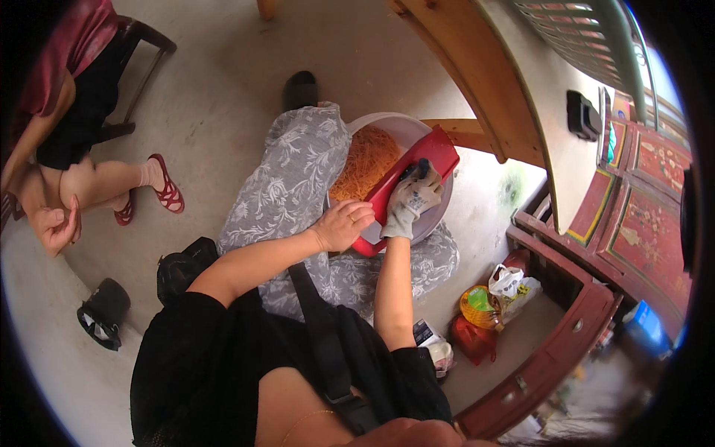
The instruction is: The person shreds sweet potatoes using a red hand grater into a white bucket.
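A long red grater (pixel 441 152) lies slantwise over a whitish tub (pixel 381 119). Fine orange shreds, which look like grated carrot (pixel 366 158), heap up in the tub's left side. My right hand (pixel 412 203), in a grey work glove with dark fingertips, presses down on the middle of the grater. Its fingers are curled, and whatever lies under them is hidden. Bare and wearing a ring, my left hand (pixel 345 224) holds the grater's left edge near its lower end; the thumb's grip is partly hidden. The tub sits between my legs, in grey flower-patterned trousers (pixel 287 175).
Another person (pixel 74 171) in red sandals sits at the left. A black bucket-like container (pixel 104 307) stands on the floor. A wooden-edged table (pixel 514 97) overhangs at the upper right. Bags and an oil bottle (pixel 481 307) lie beside a red drawer (pixel 547 357).
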Motion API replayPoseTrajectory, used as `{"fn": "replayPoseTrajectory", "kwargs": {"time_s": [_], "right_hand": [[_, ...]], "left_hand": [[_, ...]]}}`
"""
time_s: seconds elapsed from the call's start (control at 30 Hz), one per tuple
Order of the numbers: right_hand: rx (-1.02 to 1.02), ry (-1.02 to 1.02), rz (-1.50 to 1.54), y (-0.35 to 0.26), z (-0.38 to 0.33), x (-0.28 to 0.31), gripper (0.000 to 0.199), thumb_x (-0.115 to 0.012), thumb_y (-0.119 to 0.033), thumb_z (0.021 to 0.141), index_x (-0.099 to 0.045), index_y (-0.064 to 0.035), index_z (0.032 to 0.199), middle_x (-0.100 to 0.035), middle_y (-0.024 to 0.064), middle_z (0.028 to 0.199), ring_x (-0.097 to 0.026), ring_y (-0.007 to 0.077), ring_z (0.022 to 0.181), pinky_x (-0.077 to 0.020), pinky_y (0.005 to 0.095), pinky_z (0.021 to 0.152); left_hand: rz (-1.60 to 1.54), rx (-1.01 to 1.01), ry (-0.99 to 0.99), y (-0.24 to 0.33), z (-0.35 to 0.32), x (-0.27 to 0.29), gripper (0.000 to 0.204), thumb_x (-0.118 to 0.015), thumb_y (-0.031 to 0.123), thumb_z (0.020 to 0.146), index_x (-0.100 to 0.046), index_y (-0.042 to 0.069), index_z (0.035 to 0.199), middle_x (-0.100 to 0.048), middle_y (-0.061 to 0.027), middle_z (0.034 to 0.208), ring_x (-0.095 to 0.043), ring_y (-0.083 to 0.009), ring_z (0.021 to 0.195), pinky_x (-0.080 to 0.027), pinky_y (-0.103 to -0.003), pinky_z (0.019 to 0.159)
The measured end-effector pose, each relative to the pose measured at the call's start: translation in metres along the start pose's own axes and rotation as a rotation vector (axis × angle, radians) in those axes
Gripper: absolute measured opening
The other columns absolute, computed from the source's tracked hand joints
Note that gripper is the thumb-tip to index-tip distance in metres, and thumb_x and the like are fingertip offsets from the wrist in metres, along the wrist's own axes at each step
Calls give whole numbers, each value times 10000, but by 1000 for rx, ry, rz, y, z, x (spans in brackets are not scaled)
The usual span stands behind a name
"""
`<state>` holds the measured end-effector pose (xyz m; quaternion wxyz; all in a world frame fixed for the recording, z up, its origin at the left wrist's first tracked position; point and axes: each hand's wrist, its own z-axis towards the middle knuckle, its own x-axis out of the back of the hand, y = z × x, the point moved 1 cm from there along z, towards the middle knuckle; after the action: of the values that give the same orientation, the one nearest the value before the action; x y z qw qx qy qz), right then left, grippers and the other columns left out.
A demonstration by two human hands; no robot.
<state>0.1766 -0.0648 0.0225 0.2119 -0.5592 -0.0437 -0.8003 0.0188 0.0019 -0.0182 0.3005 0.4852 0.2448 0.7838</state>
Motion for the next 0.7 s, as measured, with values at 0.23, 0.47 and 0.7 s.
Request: {"fn": "replayPoseTrajectory", "kwargs": {"time_s": [0.23, 0.47, 0.7], "right_hand": [[43, 44, 93, 0, -11, -1, 235, -585, -98, 828, -579, -64, 1060, -606, 149, 936, -571, 361, 806, -453, 476, 681], [2, 34, -29, -1, -1, -6, 219, -583, -95, 827, -578, -64, 1044, -606, 158, 934, -555, 369, 789, -444, 472, 694], [34, 59, 95, -5, -43, 13, 251, -566, -117, 842, -568, -49, 1084, -604, 171, 1012, -557, 371, 928, -431, 471, 802]], "left_hand": [[-5, -5, 15, -5, 2, 4, 383, -599, 46, 694, -555, 69, 1074, -525, -80, 1157, -477, -252, 1163, -386, -399, 991], [4, 2, 25, -1, 3, 2, 365, -583, 29, 711, -551, 63, 1073, -527, -72, 1152, -471, -250, 1165, -390, -405, 990], [-38, 13, 8, 1, 5, 6, 366, -578, 7, 702, -539, 63, 1062, -524, -75, 1144, -477, -258, 1154, -386, -408, 995]]}}
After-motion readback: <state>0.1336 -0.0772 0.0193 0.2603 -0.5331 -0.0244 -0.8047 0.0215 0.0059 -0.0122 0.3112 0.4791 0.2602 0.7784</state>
